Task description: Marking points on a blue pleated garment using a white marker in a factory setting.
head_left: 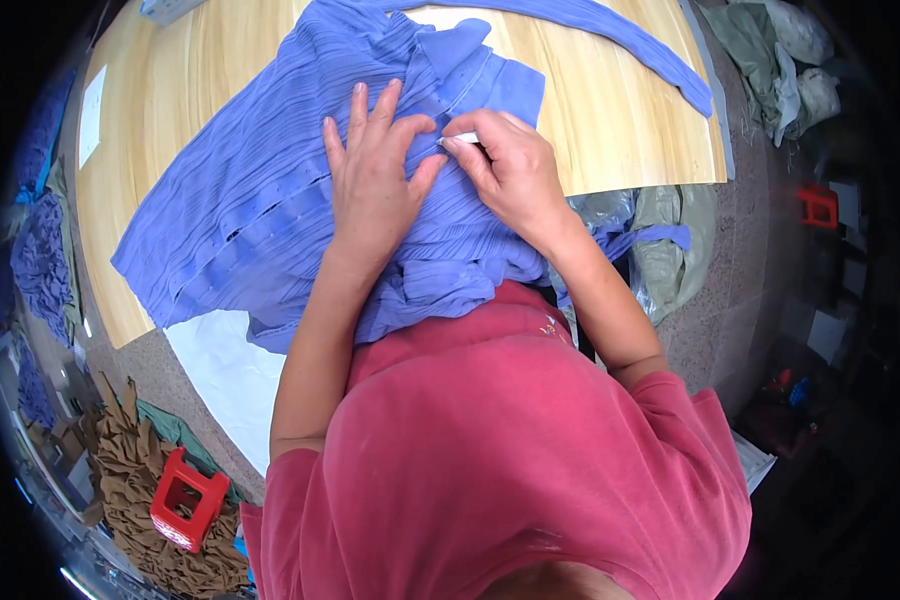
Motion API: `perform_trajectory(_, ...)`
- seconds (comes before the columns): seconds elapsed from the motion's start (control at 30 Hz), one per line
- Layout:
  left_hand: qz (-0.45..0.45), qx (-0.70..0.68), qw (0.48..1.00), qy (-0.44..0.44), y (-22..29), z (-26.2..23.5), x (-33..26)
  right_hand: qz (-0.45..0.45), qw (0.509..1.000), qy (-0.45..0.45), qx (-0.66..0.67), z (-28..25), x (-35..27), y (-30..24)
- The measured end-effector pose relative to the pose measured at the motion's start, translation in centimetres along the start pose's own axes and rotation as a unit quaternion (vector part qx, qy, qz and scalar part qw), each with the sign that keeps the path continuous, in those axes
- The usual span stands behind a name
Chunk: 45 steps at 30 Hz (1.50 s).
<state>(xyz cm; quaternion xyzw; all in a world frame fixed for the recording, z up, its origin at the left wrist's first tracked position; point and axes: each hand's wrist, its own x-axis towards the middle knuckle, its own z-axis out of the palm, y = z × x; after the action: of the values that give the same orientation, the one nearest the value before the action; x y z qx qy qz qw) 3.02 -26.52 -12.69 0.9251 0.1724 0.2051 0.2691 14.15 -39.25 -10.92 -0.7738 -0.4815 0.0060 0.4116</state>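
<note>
A violet-blue shirt (270,150) of finely ribbed cloth lies spread on the table, its collar toward the far side. One long sleeve (620,45) stretches off to the far right. My left hand (370,175) rests palm down on the shirt with fingers spread; thumb and forefinger curve around a patch of cloth beside the front edge. Close by on the right, my right hand (515,170) pinches a small white stick (462,138), its tip at the cloth between both hands. Whether it is chalk or a marker I cannot make out.
The wood-grain table (630,145) has a white paper (92,115) at its left. Clear bags and green cloth (670,255) lie below its right edge. On the floor are a brown cloth heap (130,470), a red stool (188,500), and another red stool (818,206) at right.
</note>
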Motion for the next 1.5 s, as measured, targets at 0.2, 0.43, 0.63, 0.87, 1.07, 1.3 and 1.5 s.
perform_trajectory(0.2,0.002,0.002,1.000,-0.007,-0.2,-0.3,0.0,-0.002,1.000,-0.017,-0.021,-0.6,1.7,0.2)
perform_trajectory(0.43,0.040,0.010,0.999,-0.034,-5.6,-4.9,-0.1,0.014,0.993,-0.086,0.073,-1.7,0.3,3.4)
perform_trajectory(0.63,0.049,-0.002,0.996,-0.071,-7.4,-5.6,-0.5,-0.022,0.998,-0.046,0.046,-1.3,-3.2,1.1)
perform_trajectory(0.87,0.066,-0.015,0.996,-0.059,-4.9,-5.2,-0.8,0.081,0.989,-0.078,0.094,-1.4,-4.9,1.7)
perform_trajectory(1.07,0.087,-0.023,0.996,0.008,-1.6,-3.0,0.3,0.053,0.994,-0.037,0.084,-1.1,-4.6,1.0)
perform_trajectory(1.3,0.010,-0.035,0.999,-0.029,-2.3,-0.9,-0.6,0.067,0.995,-0.025,0.067,-1.8,-4.3,1.7)
perform_trajectory(1.5,0.012,-0.032,0.998,-0.044,-2.3,-1.1,-0.6,0.061,0.987,-0.021,0.148,-2.2,-1.2,-0.5)
